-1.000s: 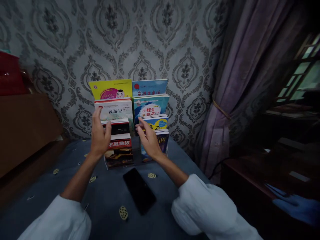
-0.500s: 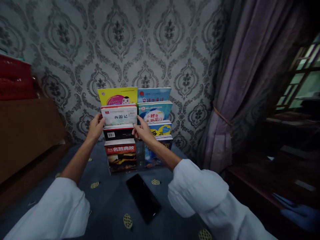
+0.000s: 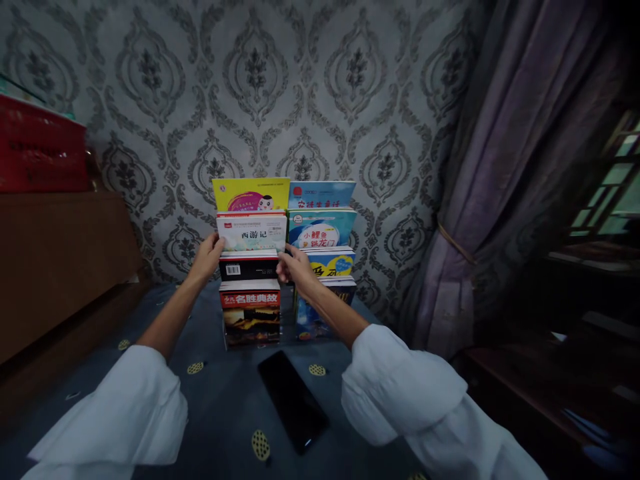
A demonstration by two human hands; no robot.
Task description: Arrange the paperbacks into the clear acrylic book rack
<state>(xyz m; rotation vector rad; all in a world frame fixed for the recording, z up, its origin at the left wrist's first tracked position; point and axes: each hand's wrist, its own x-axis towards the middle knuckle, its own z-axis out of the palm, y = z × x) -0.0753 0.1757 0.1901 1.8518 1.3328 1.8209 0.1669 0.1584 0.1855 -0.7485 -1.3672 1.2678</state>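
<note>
Two columns of books stand in stepped tiers on a clear rack. My left hand (image 3: 206,259) grips the left edge of the white book (image 3: 253,235) in the left column. At that book's lower right corner is my right hand (image 3: 295,265), its fingers curled together. Behind the white book rises a yellow book (image 3: 250,193); below it are a black book (image 3: 250,269) and a red-topped book (image 3: 251,317). The right column holds a light blue book (image 3: 323,193), a teal book (image 3: 320,228), a blue and yellow book (image 3: 333,263) and a dark blue book (image 3: 315,317).
A black phone (image 3: 293,401) lies on the dark blue patterned cloth (image 3: 225,407) before the rack. At the left, a red box (image 3: 43,150) sits on a brown box (image 3: 60,260). A tied purple curtain (image 3: 465,200) hangs at the right, against patterned wallpaper.
The view has shifted, so the rack and phone appear a little farther right. My right hand sits slightly lower against the white book's edge. My left hand keeps its place there.
</note>
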